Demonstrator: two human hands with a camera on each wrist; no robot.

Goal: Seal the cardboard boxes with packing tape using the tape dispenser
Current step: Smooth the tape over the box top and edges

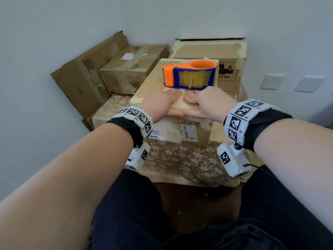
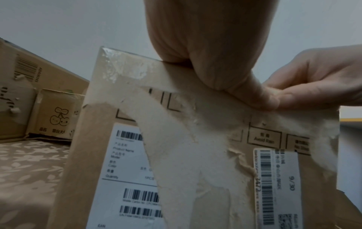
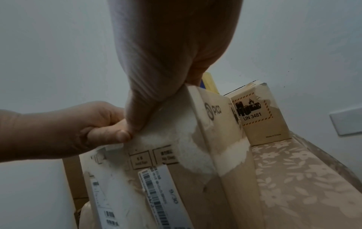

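Note:
A cardboard box point(image 1: 153, 83) with torn pale tape patches stands on the floral-cloth table. An orange and blue tape dispenser point(image 1: 191, 75) rests on the far part of its lid. My left hand point(image 1: 162, 102) and right hand point(image 1: 205, 101) lie side by side at the lid's near edge, fingers flat on top. Both thumbs press the front face just below the edge and touch each other: the left thumb point(image 2: 245, 86) meets the right hand point(image 2: 313, 80), and the right thumb point(image 3: 141, 108) meets the left hand point(image 3: 68, 128). Neither hand touches the dispenser.
A larger box with a UN 3481 label point(image 1: 207, 51) stands right behind. Taped boxes point(image 1: 129, 69) and a dented carton point(image 1: 81, 82) lean on the wall at back left. Floral cloth point(image 1: 180, 163) shows in front of the box. Wall plates point(image 1: 273, 81) sit at right.

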